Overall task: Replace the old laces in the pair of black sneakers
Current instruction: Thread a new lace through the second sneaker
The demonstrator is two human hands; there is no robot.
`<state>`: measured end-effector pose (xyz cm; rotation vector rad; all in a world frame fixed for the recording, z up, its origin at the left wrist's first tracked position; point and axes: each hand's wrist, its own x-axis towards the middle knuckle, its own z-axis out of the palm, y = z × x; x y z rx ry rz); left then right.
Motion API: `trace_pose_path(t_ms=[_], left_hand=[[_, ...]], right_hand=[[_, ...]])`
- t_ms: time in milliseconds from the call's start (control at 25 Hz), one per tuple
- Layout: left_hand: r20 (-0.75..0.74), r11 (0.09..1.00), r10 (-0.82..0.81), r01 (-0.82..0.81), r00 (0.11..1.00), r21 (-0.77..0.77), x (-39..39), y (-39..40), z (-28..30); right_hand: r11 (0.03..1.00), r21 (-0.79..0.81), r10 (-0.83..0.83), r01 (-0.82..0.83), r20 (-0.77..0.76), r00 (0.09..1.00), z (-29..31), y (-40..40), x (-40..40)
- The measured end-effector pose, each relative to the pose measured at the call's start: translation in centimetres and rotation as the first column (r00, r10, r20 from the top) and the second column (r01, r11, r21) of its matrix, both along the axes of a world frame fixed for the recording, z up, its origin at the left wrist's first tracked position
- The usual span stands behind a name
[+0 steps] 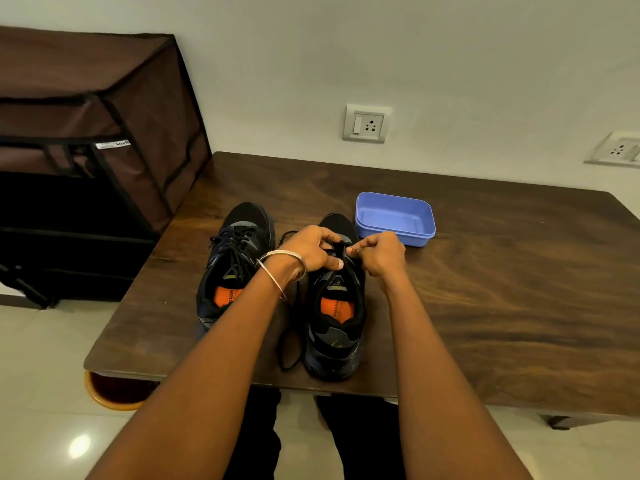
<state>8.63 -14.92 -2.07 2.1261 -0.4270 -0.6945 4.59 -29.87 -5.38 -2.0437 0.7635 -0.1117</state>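
Two black sneakers with orange insoles stand side by side on the dark wooden table (485, 289), toes pointing away from me. The left sneaker (235, 258) is laced with a black lace. Over the eyelets of the right sneaker (337, 327), my left hand (308, 249) and my right hand (379, 252) each pinch a part of its black lace (341, 251). A loose length of that black lace trails down between the two shoes toward the table's front edge (289, 348). I wear a metal bangle on my left wrist.
A shallow blue plastic tray (394, 216) sits just behind the right sneaker. A brown fabric-covered rack (93, 161) stands left of the table. Wall sockets (367, 123) are on the wall behind. An orange-rimmed round thing (110, 393) sits on the floor under the table's left corner.
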Motion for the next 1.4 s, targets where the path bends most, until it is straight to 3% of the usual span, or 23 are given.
trace_pose_path(t_ms=[160, 320, 400, 480, 520, 560, 600, 640, 680, 720, 760, 800, 840, 1000, 1040, 1120, 1240, 1320, 1360, 1400], left_hand=[[0.008, 0.995, -0.102, 0.102, 0.995, -0.005, -0.6, 1.1, 0.9], [0.083, 0.989, -0.084, 0.073, 0.993, 0.127, 0.3, 1.2, 0.0], [0.178, 0.978, -0.045, 0.008, 0.983, 0.208, 0.1, 1.1, -0.1], [0.238, 0.969, -0.009, -0.051, 0.971, 0.243, 0.0, 1.0, -0.3], [0.249, 0.965, -0.002, -0.064, 0.969, 0.256, -0.1, 0.8, -0.3], [0.259, 0.960, 0.002, -0.074, 0.966, 0.271, -0.2, 0.7, -0.2], [0.256, 0.953, -0.002, -0.076, 0.967, 0.295, -0.3, 0.7, -0.2], [0.244, 0.947, -0.008, -0.071, 0.970, 0.313, -0.3, 0.7, -0.2], [0.232, 0.945, -0.014, -0.063, 0.973, 0.322, -0.2, 0.8, -0.3], [0.230, 0.945, -0.025, -0.052, 0.973, 0.324, -0.2, 0.9, -0.4], [0.236, 0.948, -0.040, -0.038, 0.971, 0.316, -0.3, 1.0, -0.4], [0.233, 0.952, -0.053, -0.021, 0.971, 0.305, -0.3, 1.1, -0.6], [0.222, 0.956, -0.063, -0.005, 0.973, 0.292, -0.2, 1.2, -0.7], [0.202, 0.950, -0.107, 0.040, 0.973, 0.310, 0.2, 1.5, -1.3], [0.203, 0.947, -0.109, 0.040, 0.973, 0.318, 0.3, 1.5, -1.4], [0.201, 0.947, -0.104, 0.035, 0.974, 0.319, 0.3, 1.5, -1.5], [0.204, 0.951, -0.088, 0.021, 0.975, 0.309, 0.2, 1.4, -1.6], [0.204, 0.951, -0.085, 0.018, 0.975, 0.308, 0.2, 1.4, -1.7], [0.205, 0.951, -0.084, 0.017, 0.975, 0.310, 0.1, 1.5, -1.7], [0.204, 0.951, -0.081, 0.014, 0.976, 0.310, 0.1, 1.5, -1.7]], right_hand=[[0.995, -0.097, -0.014, 0.007, -0.068, 0.998, -0.4, 0.0, 0.7], [0.957, 0.229, -0.216, 0.175, 0.168, 0.962, 2.7, -0.5, -0.4], [0.843, 0.496, -0.422, 0.208, 0.371, 0.827, 5.0, -0.8, -1.1], [0.702, 0.712, -0.573, 0.028, 0.540, 0.617, 7.5, -0.7, -2.0], [0.696, 0.717, -0.585, -0.046, 0.602, 0.543, 8.3, -0.7, -2.3], [0.741, 0.670, -0.550, -0.054, 0.650, 0.524, 8.7, -0.7, -2.4], [0.820, 0.571, -0.457, -0.021, 0.677, 0.577, 8.6, -0.7, -2.4], [0.916, 0.400, -0.309, 0.032, 0.653, 0.692, 7.9, -0.7, -2.1], [0.987, 0.156, -0.116, 0.038, 0.533, 0.838, 7.0, -0.8, -1.8], [0.996, -0.084, 0.067, -0.042, 0.313, 0.947, 5.7, -0.8, -1.5], [0.960, -0.226, 0.187, -0.167, 0.070, 0.980, 4.3, -0.8, -1.3], [0.921, -0.282, 0.242, -0.267, -0.121, 0.963, 3.0, -0.9, -1.1], [0.909, -0.286, 0.253, -0.303, -0.200, 0.947, 2.2, -0.8, -1.0], [0.926, -0.341, 0.166, -0.164, -0.025, 0.986, 2.0, -0.5, -0.5], [0.950, -0.294, 0.130, -0.106, 0.065, 0.989, 2.5, -0.3, -0.5], [1.000, -0.004, 0.003, -0.001, 0.330, 0.944, 4.4, 0.0, -0.9], [0.881, 0.464, -0.295, -0.093, 0.692, 0.659, 8.9, 0.0, -2.3], [0.726, 0.628, -0.445, -0.279, 0.739, 0.506, 10.8, 0.0, -2.9], [0.676, 0.663, -0.463, -0.320, 0.721, 0.516, 11.0, 0.2, -3.0], [0.689, 0.663, -0.425, -0.293, 0.697, 0.578, 10.7, 0.3, -3.0]])
